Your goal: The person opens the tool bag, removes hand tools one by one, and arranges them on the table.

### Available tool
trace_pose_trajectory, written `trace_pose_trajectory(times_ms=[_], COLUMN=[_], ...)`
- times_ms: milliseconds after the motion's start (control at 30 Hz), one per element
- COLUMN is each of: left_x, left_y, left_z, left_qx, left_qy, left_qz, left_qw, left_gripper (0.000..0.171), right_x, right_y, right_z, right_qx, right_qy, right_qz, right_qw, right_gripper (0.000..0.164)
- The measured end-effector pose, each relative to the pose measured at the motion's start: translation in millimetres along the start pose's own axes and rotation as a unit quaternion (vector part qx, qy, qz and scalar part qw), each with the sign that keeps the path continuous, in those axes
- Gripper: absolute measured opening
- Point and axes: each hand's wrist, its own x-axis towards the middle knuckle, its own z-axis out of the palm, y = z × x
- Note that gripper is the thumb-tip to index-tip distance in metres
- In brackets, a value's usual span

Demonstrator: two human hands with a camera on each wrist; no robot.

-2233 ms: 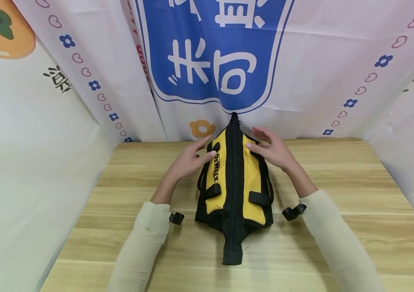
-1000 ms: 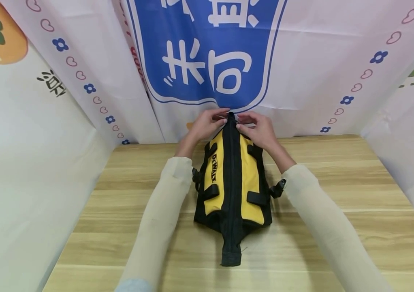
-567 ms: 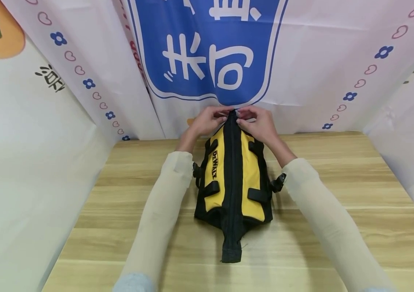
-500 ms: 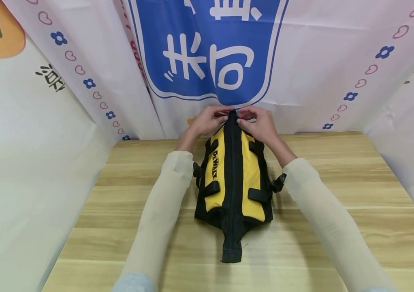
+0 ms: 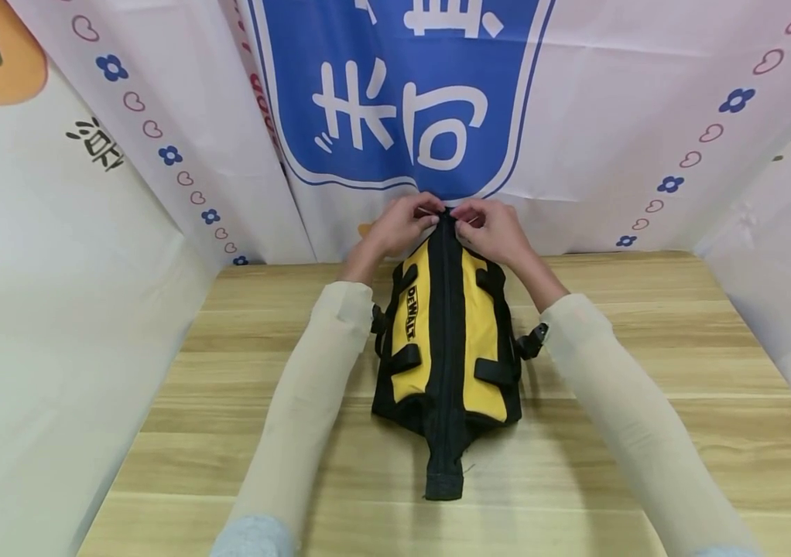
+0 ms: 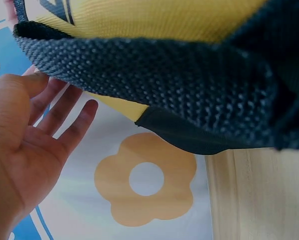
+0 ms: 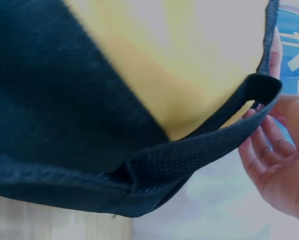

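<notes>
A yellow and black DEWALT tool bag (image 5: 446, 348) lies lengthwise on the table, its black zipper strip (image 5: 444, 309) running along the top. At the bag's far end, near the back wall, my left hand (image 5: 398, 224) pinches the left side of the zipper tip with thumb and fingers. My right hand (image 5: 496, 232) pinches the same tip from the right; the zipper pull is hidden by the fingers. A black handle strap (image 6: 154, 80) crosses in front of the fingertips in the left wrist view. Another strap (image 7: 199, 150) overlaps the right fingers in the right wrist view.
The wooden table (image 5: 228, 433) meets a white printed cloth (image 5: 604, 139) with a blue panel (image 5: 395, 46) directly behind the bag. White side walls (image 5: 54, 348) stand left and right. The bag's near tab (image 5: 444, 486) points toward the front edge.
From above the bag's sides, both hands have moved to the far end of the zipper and taken hold there. Lately the left hand has risen slightly; the bag stays in place.
</notes>
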Motion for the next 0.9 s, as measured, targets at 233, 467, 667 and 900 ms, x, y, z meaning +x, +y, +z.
trace_pose_trajectory(times_ms=[233,467,667,900], left_x=[-1.6,-2.8,-2.2,-1.9], left_y=[1.2,0.8,-0.1,-2.3], left_z=[4.7,5.8,5.3,5.0], left_qx=[0.017,0.023,0.009,-0.006], left_qy=[0.029,0.043,0.046,0.047], left_qz=[0.003,0.003,0.001,-0.01], left_qw=[0.9994,0.9988,0.9989,0.9988], left_gripper=[0.014,0.013,0.013,0.012], right_x=[-1,-12,-32,-59], right_y=[-2,-12,-26,-33], right_z=[-1,-5,-11,-14], right_qx=[0.013,0.002,0.002,0.004], right_qy=[-0.024,-0.039,-0.073,-0.102], right_qz=[0.015,0.015,0.014,-0.02], right_qw=[1.0,0.999,0.997,0.995], right_gripper=[0.026,0.021,0.016,0.015])
